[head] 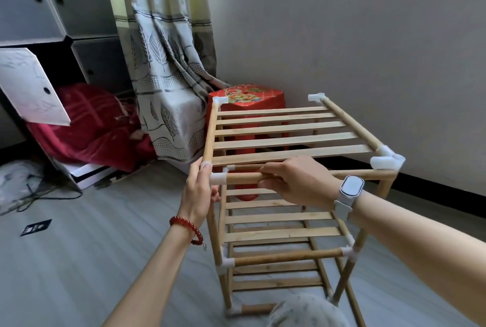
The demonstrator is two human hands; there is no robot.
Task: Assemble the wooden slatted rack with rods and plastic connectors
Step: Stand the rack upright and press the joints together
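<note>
Rack (pixel 284 195) stands on the floor (pixel 105 234) before us, near the wall (pixel 368 37). Right hand (pixel 297 182) curls round the front top rod (pixel 244 177); left hand (pixel 197 195) pinches the corner connector (pixel 218 178), seemingly unseated. We judge it light, stiff, wobbly at joints: hold rods beside connectors. Open floor lies left; stool (pixel 247 100) crowds behind.

Home bedroom, leaf-print curtain (pixel 168 64), cube wardrobe (pixel 65 11), red bedding (pixel 86 127), plastic stool (pixel 249 100)
</note>
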